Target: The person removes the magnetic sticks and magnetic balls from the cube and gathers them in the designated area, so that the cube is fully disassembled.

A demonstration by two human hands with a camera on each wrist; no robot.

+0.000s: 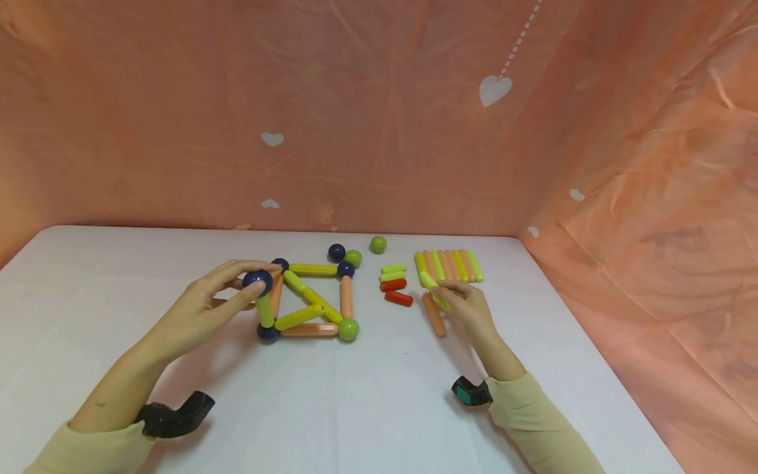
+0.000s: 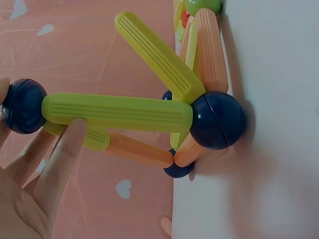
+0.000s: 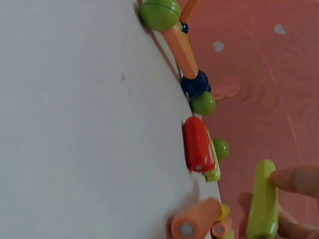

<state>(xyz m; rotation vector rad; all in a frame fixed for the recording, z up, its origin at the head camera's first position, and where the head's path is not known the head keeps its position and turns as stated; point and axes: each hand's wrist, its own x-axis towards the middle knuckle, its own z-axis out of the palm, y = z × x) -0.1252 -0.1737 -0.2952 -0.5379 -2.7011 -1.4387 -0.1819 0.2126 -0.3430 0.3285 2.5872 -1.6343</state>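
Note:
With thumb and fingers, my left hand (image 1: 192,317) grips a dark blue ball (image 1: 256,279) on top of a standing light green rod (image 2: 119,112). That rod rises from a blue corner ball (image 2: 219,122) of a square frame made of rods and balls. From the same corner a yellow rod (image 1: 301,316) slants upward with its far end free. Other green and orange rods join behind the left fingers, partly hidden. My right hand (image 1: 472,311) pinches a light green rod (image 3: 262,199) above the table, over a loose orange rod (image 1: 435,316).
A row of yellow, orange and green rods (image 1: 450,265) lies at the back right. Short red pieces (image 1: 399,298) and short green pieces (image 1: 393,268) lie right of the frame. Loose balls, one blue (image 1: 336,252) and two green (image 1: 378,244), sit behind, near the curtain (image 1: 367,131).

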